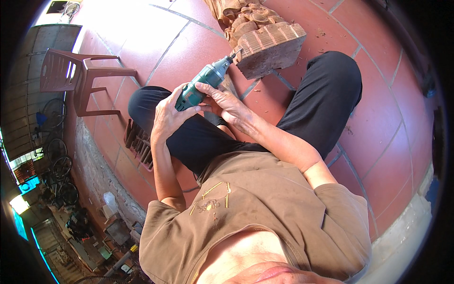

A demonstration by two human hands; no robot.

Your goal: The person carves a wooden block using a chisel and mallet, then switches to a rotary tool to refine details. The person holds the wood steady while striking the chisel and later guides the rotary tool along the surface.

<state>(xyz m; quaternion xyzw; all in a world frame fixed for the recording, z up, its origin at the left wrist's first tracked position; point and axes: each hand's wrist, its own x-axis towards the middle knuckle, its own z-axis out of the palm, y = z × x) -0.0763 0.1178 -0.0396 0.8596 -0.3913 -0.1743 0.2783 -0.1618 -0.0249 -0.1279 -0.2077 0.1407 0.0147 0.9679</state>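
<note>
**Head view: green-and-grey plastic rotary tool (201,86) grasped in two bare hands**

Just off the middle of the view, toward 11 o'clock, the rotary tool lies aslant above the left thigh, its rear end toward the person and its nose toward 1 o'clock. The left hand (166,113) grasps it at the rear, with fingers along the outer side and the thumb near the back end. The right hand (226,105) grasps it from the 4 o'clock side, one digit laid across the green casing and others curled near its underside.

A thin dark metal bit (232,55) sticks out of the nose, right by the near edge of a reddish-brown carved wooden piece (272,49); whether the two touch, I cannot tell. This carving lies on the floor of red square tiles (383,99) at 1 o'clock, its grooved, flat-faced end toward the person and rounded relief work running away toward 12. Small pale wood chips (321,33) are scattered beside it.

Knees in black cloth trousers (326,97) stand at 10 and 2 o'clock, flanking the tool. At 9 o'clock, beside the left thigh, lies a cluster of slim dark hand tools (138,146); farther out, at 10, stands a brown plastic chair (85,78).
</note>
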